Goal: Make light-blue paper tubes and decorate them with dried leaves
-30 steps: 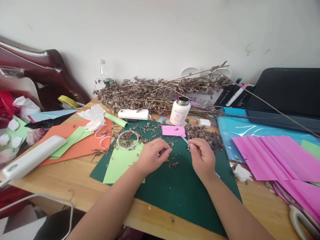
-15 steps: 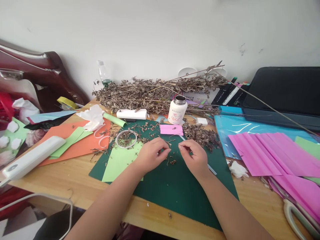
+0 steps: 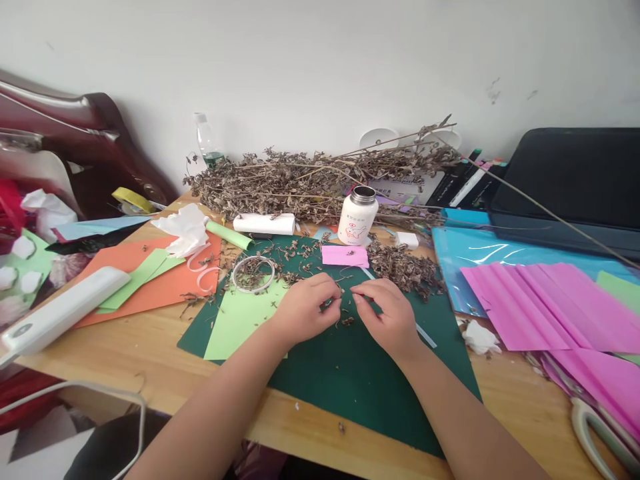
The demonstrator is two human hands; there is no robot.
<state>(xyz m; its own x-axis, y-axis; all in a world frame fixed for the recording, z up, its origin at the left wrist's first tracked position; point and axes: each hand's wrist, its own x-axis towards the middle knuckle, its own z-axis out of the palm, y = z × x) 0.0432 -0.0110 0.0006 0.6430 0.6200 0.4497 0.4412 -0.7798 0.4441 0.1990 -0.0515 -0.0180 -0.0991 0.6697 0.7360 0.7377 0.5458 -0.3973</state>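
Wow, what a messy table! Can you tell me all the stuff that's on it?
table: one, light wood, under everything
mat: one, dark green, mid-table
dried branches: one pile, grey-brown, table's back
bottle: one, white, before the branches
pink slip: one, pink, on the mat by the bottle
tape ring: one, clear, mat's left part
dried crumbs: many, brown, scattered on the mat
orange paper: one sheet, orange, left of the mat
folded paper: one stack, pink, right side
scissors: one pair, pale handles, bottom right corner
left hand: one, fingertips pinched, over the mat's crumbs
right hand: one, fingertips pinched, next to the left hand
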